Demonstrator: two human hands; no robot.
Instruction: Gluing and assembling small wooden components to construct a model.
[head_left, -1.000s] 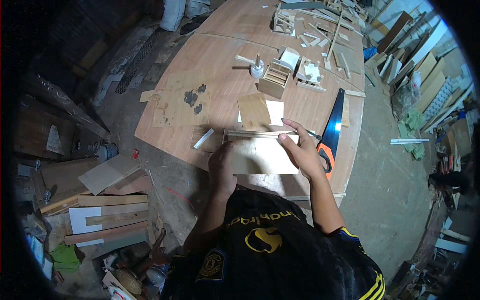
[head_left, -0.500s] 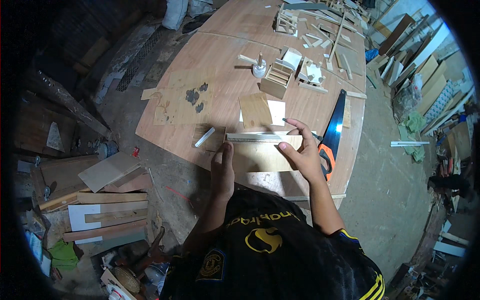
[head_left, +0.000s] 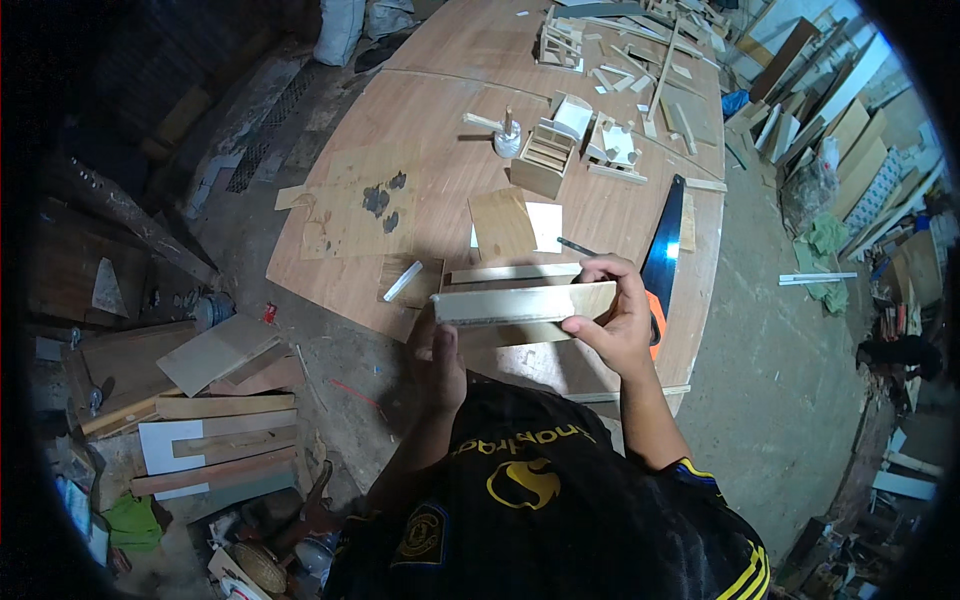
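Left hand [head_left: 438, 358], right hand [head_left: 617, 325] clamped on wooden panel [head_left: 508, 305]; stick [head_left: 508, 116] in white jar [head_left: 507, 144]; slats [head_left: 552, 150] in wooden box [head_left: 538, 181].

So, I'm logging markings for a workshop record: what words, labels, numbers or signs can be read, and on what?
Black fabric shirt with yellow sleeve stripes: large yellow lettering, partly lost in folds; not copied here.
Round yellow emblem below it: a symbol, without readable letters.
Small dark, gold-toned badge on the shirt: too small to read.
Pale rectangular wooden piece, held: no writing visible.
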